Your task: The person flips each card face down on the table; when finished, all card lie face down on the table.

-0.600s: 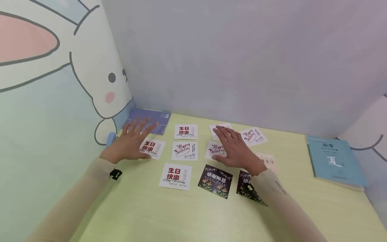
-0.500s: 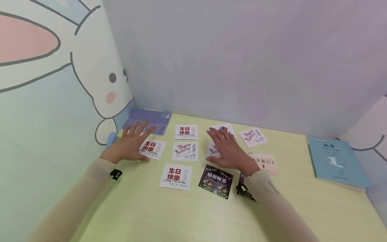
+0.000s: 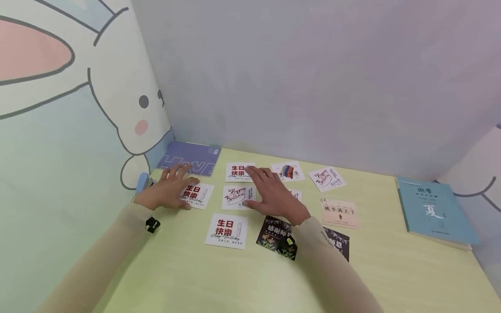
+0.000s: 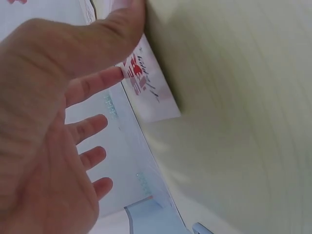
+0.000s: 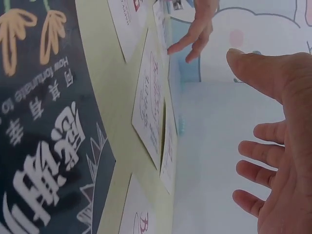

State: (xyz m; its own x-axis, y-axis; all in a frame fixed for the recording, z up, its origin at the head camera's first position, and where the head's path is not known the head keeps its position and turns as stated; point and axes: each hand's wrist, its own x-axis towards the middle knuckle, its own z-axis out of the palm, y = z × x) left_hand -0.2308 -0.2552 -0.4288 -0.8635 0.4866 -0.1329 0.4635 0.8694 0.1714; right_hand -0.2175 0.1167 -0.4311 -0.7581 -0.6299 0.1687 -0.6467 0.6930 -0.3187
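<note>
My left hand (image 3: 168,192) is over a white card with red characters (image 3: 197,195) at the left of the table. In the left wrist view its index fingertip is right at the edge of that card (image 4: 148,90), and the thumb overlaps it. My right hand (image 3: 274,193), fingers spread and holding nothing, hovers over the middle cards. Its thumb and fingertips overlap a white "Happy Birthday" card (image 3: 234,196) and a red-lettered card (image 3: 235,171) behind it. Another white card (image 3: 296,194) is mostly hidden beneath this hand. A dark flowered card (image 3: 272,237) lies below the right wrist.
Another red-lettered card (image 3: 227,230) lies nearer the front. Around the right arm are a pink card (image 3: 339,214), a second dark card (image 3: 339,242) and white cards (image 3: 327,178). A purple booklet (image 3: 192,156) is back left, a blue book (image 3: 436,211) far right. Walls border the table.
My right hand has moved left, from above the right-middle cards to the centre column, uncovering the pink card and the back card. My left hand has lowered slightly, its fingers drawn closer to the left card.
</note>
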